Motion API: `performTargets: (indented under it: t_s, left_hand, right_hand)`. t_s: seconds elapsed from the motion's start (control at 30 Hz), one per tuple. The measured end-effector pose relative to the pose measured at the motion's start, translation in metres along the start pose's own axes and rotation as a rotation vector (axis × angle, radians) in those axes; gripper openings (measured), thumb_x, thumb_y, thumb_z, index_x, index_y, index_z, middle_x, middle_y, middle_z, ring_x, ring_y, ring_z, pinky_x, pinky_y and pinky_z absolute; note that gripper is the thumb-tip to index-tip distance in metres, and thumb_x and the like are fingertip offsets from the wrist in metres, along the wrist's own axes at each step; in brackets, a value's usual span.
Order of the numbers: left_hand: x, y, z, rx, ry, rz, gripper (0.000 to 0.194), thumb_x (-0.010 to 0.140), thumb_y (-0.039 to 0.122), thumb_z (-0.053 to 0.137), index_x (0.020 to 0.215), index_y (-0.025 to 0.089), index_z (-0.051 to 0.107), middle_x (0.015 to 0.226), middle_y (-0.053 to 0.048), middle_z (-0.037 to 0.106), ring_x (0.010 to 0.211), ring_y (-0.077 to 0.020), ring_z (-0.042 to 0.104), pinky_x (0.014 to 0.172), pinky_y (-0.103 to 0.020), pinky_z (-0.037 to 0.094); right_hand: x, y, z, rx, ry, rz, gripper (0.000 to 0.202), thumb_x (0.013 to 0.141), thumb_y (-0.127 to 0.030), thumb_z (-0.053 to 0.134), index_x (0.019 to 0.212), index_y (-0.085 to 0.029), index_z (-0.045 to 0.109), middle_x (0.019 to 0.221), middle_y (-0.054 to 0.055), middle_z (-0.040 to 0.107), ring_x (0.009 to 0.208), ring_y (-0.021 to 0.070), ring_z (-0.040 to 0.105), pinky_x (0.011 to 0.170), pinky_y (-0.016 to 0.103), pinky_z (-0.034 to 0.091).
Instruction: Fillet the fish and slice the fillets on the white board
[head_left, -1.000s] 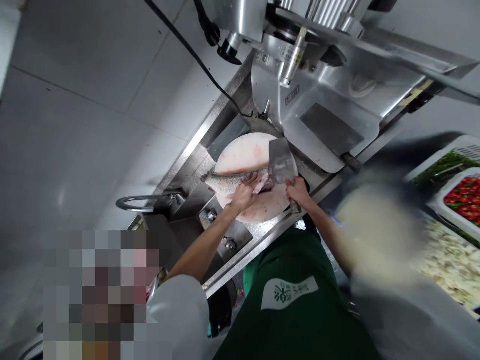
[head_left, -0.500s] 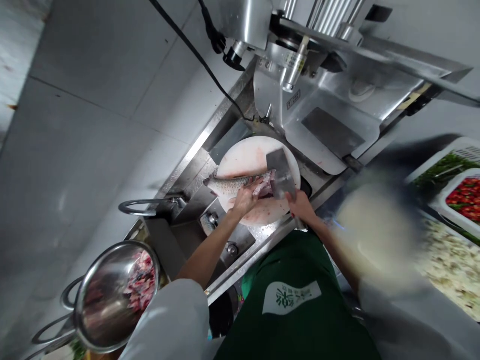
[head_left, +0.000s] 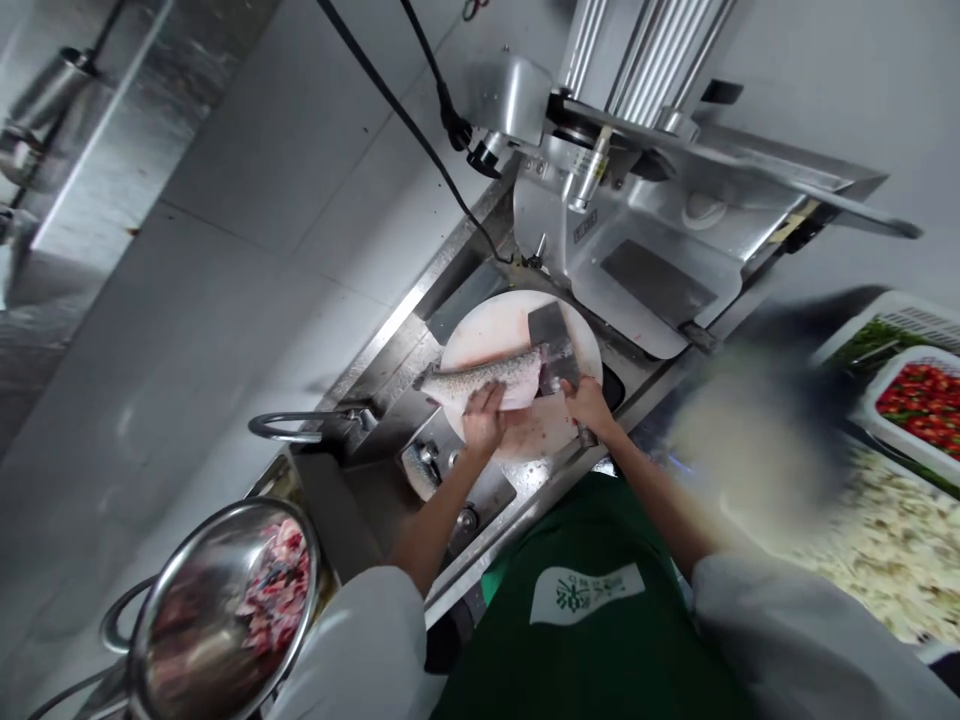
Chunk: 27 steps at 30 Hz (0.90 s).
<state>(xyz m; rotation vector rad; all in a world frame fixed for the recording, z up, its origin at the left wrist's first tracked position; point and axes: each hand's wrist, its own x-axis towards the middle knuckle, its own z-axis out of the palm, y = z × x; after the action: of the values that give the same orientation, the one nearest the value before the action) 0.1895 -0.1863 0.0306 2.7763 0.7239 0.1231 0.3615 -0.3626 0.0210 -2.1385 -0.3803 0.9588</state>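
A headless-looking fish (head_left: 495, 378) lies across a round white cutting board (head_left: 480, 330), its tail past the board's left edge. My left hand (head_left: 484, 420) rests on the fish's lower side with the fingers apart. My right hand (head_left: 589, 408) is wrapped round the handle of a wide cleaver (head_left: 553, 340). The blade is at the right, cut end of the fish and covers part of the board.
A sink holding another fish (head_left: 420, 470) lies left of the board, beside a faucet (head_left: 289, 428). Lower left is a steel bowl (head_left: 180, 600) with red pieces. A slicing machine (head_left: 645, 270) stands behind; red chopped food (head_left: 926, 405) is at right.
My left hand has shifted from the fish's cut end to its lower side. The fish now lies with its cut flesh less visible. The cleaver stays near the cut end; the view has shifted slightly.
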Motion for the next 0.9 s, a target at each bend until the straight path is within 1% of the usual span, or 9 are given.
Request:
performTargets:
  t_s: [0.13, 0.2, 0.27, 0.37, 0.53, 0.67, 0.73, 0.8, 0.9]
  left_hand:
    - [0.023, -0.022, -0.016, 0.032, 0.048, -0.081, 0.057, 0.080, 0.004, 0.052, 0.132, 0.014, 0.071, 0.129, -0.016, 0.074, 0.127, -0.0332, 0.067, 0.115, -0.050, 0.053]
    - [0.041, -0.029, -0.024, 0.028, -0.004, -0.030, 0.051, 0.080, 0.005, 0.053, 0.128, 0.010, 0.070, 0.125, -0.016, 0.075, 0.124, -0.0328, 0.067, 0.116, -0.048, 0.052]
    - [0.047, -0.030, -0.026, 0.039, -0.060, 0.009, 0.046, 0.081, 0.006, 0.054, 0.124, 0.008, 0.070, 0.125, -0.016, 0.075, 0.124, -0.0332, 0.066, 0.117, -0.048, 0.051]
    - [0.025, -0.017, -0.014, 0.070, -0.089, 0.023, 0.042, 0.083, 0.010, 0.058, 0.123, 0.010, 0.070, 0.125, -0.016, 0.074, 0.124, -0.0356, 0.067, 0.114, -0.049, 0.053]
    - [-0.028, 0.024, 0.020, 0.008, -0.097, 0.138, 0.034, 0.093, 0.030, 0.063, 0.122, 0.013, 0.071, 0.117, -0.018, 0.074, 0.118, -0.0364, 0.070, 0.107, -0.052, 0.057]
    - [-0.031, 0.038, 0.027, -0.114, -0.015, 0.101, 0.042, 0.101, 0.032, 0.052, 0.137, 0.016, 0.066, 0.143, -0.019, 0.066, 0.141, -0.0327, 0.060, 0.120, -0.051, 0.050]
    - [-0.027, 0.038, 0.024, -0.154, -0.040, 0.067, 0.047, 0.103, 0.030, 0.047, 0.146, 0.017, 0.062, 0.149, -0.017, 0.064, 0.145, -0.0307, 0.058, 0.124, -0.051, 0.048]
    - [-0.026, 0.037, 0.024, -0.169, -0.099, 0.050, 0.050, 0.103, 0.029, 0.047, 0.150, 0.018, 0.060, 0.151, -0.016, 0.065, 0.146, -0.0300, 0.058, 0.126, -0.052, 0.045]
    - [-0.031, 0.040, 0.032, -0.170, -0.125, 0.040, 0.053, 0.099, 0.027, 0.052, 0.151, 0.017, 0.060, 0.155, -0.015, 0.062, 0.149, -0.0303, 0.055, 0.130, -0.055, 0.039]
  right_hand:
    - [0.018, -0.005, -0.010, 0.096, -0.077, 0.030, 0.021, 0.105, -0.036, 0.063, 0.104, -0.015, 0.067, 0.058, 0.001, 0.064, 0.048, 0.0157, 0.062, 0.052, 0.022, 0.048]
    - [0.029, -0.006, -0.020, 0.147, -0.129, 0.052, 0.025, 0.104, -0.040, 0.065, 0.107, -0.015, 0.065, 0.050, -0.003, 0.057, 0.041, 0.0148, 0.056, 0.048, 0.022, 0.045]
    - [0.036, -0.002, -0.033, 0.140, -0.169, 0.043, 0.028, 0.103, -0.042, 0.067, 0.111, -0.015, 0.065, 0.046, -0.006, 0.053, 0.038, 0.0145, 0.053, 0.045, 0.022, 0.042]
    - [0.035, 0.009, -0.057, 0.056, -0.229, 0.000, 0.027, 0.101, -0.041, 0.068, 0.110, -0.015, 0.065, 0.042, -0.006, 0.050, 0.036, 0.0153, 0.051, 0.044, 0.024, 0.040]
    - [0.021, 0.026, -0.082, -0.020, -0.312, -0.060, 0.020, 0.101, -0.035, 0.061, 0.102, -0.015, 0.067, 0.040, -0.005, 0.048, 0.035, 0.0167, 0.052, 0.042, 0.024, 0.040]
    - [0.020, 0.042, -0.097, -0.072, -0.365, -0.084, 0.018, 0.101, -0.034, 0.059, 0.094, -0.019, 0.065, 0.038, -0.006, 0.047, 0.034, 0.0165, 0.051, 0.042, 0.024, 0.039]
    - [0.024, 0.045, -0.108, -0.125, -0.412, -0.098, 0.017, 0.098, -0.033, 0.064, 0.087, -0.021, 0.063, 0.038, -0.006, 0.047, 0.034, 0.0158, 0.050, 0.044, 0.024, 0.040]
    - [0.032, 0.038, -0.113, -0.192, -0.416, -0.114, 0.020, 0.097, -0.030, 0.066, 0.080, -0.022, 0.060, 0.037, -0.005, 0.046, 0.035, 0.0149, 0.050, 0.045, 0.024, 0.041]
    - [0.046, 0.011, -0.104, -0.300, -0.386, -0.147, 0.025, 0.099, -0.027, 0.061, 0.075, -0.020, 0.061, 0.038, -0.003, 0.047, 0.038, 0.0150, 0.053, 0.045, 0.023, 0.040]
